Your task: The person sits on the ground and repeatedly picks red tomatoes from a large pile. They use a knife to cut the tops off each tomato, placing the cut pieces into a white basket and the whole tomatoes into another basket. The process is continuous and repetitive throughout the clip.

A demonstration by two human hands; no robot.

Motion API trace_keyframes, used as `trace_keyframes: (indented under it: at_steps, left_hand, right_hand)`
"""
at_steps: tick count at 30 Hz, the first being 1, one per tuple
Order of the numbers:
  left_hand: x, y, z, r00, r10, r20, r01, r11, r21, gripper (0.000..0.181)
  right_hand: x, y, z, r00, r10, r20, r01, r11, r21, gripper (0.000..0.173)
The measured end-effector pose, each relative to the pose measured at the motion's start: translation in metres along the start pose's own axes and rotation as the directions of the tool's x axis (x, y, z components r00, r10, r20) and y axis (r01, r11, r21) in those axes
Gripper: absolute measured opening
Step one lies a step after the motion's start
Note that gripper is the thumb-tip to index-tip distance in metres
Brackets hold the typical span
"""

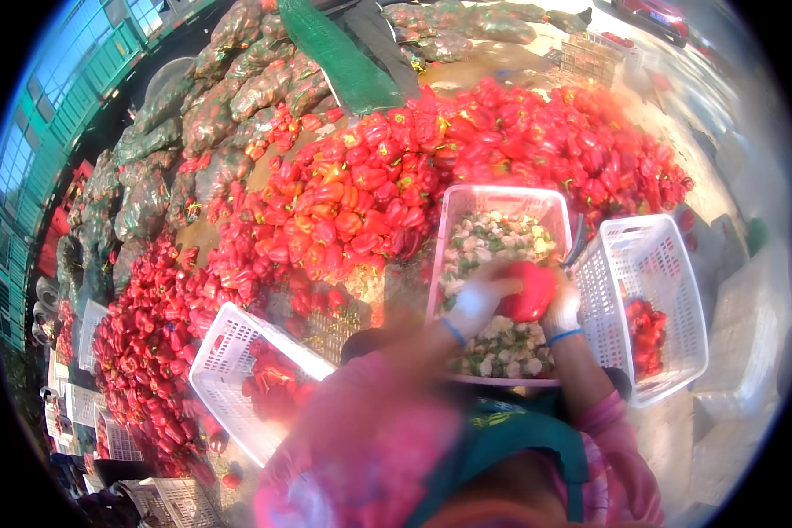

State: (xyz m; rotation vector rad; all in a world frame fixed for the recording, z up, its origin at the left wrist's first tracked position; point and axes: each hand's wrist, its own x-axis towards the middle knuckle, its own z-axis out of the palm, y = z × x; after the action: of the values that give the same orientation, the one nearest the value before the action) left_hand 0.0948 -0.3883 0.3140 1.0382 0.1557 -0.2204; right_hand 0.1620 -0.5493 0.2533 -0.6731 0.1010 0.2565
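A red bell pepper (529, 292) is held between my two hands, above a pink-rimmed crate (437, 264) that holds a layer of cut pepper cores and stems (501, 237). My left hand (480, 303), in a white glove with a blue band at the wrist, grips the pepper's left side. On its right side is my right hand (563, 307), also in a white glove with a blue band. A dark curved blade or handle (576, 241) shows just above my right hand; whether I hold it cannot be told.
White plastic crates with red peppers stand at the right (690, 290) and left (228, 396). A large heap of red peppers (369, 191) curves ahead and to the left. Filled net sacks (204, 125) are piled behind it. More crates (86, 402) stand far left.
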Motion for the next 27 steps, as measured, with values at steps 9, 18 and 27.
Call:
trace_keyframes:
  at_steps: [9,18,27]
  left_hand:
    - [0.019,-0.007,-0.018,0.994,0.056,-0.096,-0.016,0.928,0.372,0.07]
    - [0.015,0.036,-0.035,0.887,0.446,-0.12,-0.411,0.881,0.233,0.088]
    - [0.008,0.065,-0.04,0.908,0.419,-0.022,-0.405,0.889,0.213,0.086]
  right_hand:
    - [-0.01,0.001,0.062,0.933,-0.36,-0.012,0.239,0.644,-0.727,0.031]
    - [-0.062,-0.034,0.068,0.967,-0.102,0.233,0.242,0.096,-0.965,0.024]
    - [-0.059,-0.02,0.042,0.897,-0.01,0.443,0.443,0.049,-0.895,0.023]
